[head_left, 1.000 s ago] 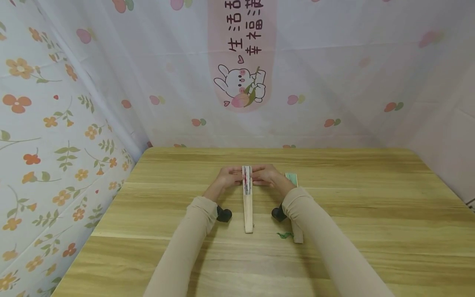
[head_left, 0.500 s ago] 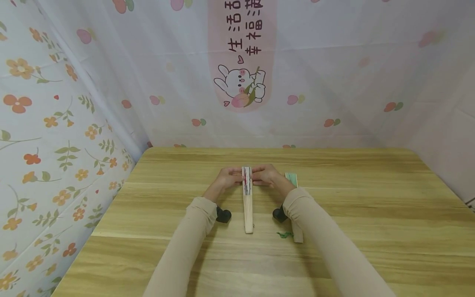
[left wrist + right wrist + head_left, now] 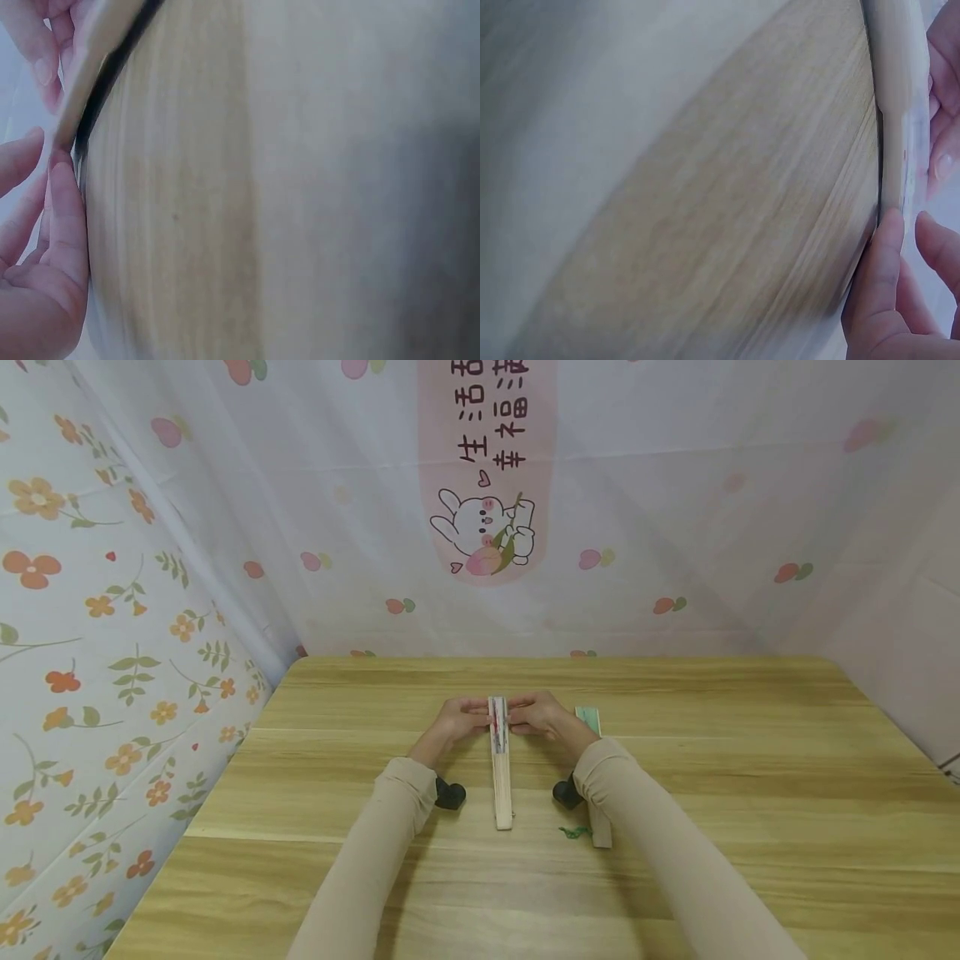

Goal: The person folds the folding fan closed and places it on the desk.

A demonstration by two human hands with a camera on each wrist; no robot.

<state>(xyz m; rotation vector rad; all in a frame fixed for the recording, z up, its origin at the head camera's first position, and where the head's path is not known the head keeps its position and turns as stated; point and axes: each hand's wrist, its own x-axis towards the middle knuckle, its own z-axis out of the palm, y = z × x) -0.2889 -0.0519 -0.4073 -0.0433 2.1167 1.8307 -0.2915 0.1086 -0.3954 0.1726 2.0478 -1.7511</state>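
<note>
A folded folding fan (image 3: 502, 785) lies lengthwise on the wooden table, its far part white with a red and grey print and its near part bare pale ribs. From the left, my left hand (image 3: 459, 718) touches its far end with extended fingers; my right hand (image 3: 542, 714) does likewise from the right. In the left wrist view, a finger of the left hand (image 3: 45, 277) meets the fan (image 3: 97, 52) while the thumb stands apart. The right wrist view has a finger of the right hand (image 3: 900, 322) against the fan (image 3: 900, 60), thumb off it.
A second folded fan with a green far end (image 3: 588, 718) lies to the right, partly hidden under the right forearm. Its green cord (image 3: 574, 832) rests beside it. Black wrist cameras (image 3: 450, 794) sit inside both cuffs. Patterned cloth (image 3: 630, 527) hangs behind the table.
Both hands stay at the fan's far end with hardly any movement. The head view has shifted very slightly.
</note>
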